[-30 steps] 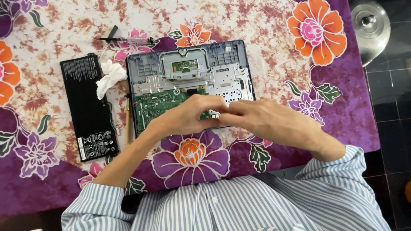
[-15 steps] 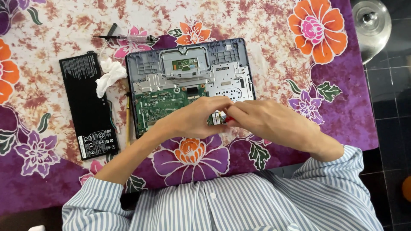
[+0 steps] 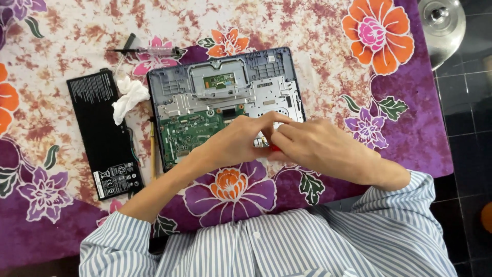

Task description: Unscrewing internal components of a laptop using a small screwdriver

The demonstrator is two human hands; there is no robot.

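Note:
An opened laptop base [image 3: 225, 87] lies bottom-up on the flowered cloth, showing a green circuit board [image 3: 187, 134] and a silver metal plate. My left hand [image 3: 238, 141] and my right hand [image 3: 315, 146] meet over its near right corner, fingertips pinched together. Between the fingers shows a small red thing [image 3: 275, 148], perhaps a tool handle; most of it is hidden. Which hand grips it I cannot tell for sure.
A black flat battery pack [image 3: 105, 136] lies left of the laptop, with a crumpled white tissue [image 3: 129, 96] at its top corner. A syringe-like tube [image 3: 148, 51] rests beyond. A thin stick [image 3: 152, 149] lies beside the laptop. A metal lid [image 3: 441, 25] sits on the floor at top right.
Both hands stay over the laptop's near right corner; the fingertips have shifted slightly and closed tighter together. Nothing else has moved.

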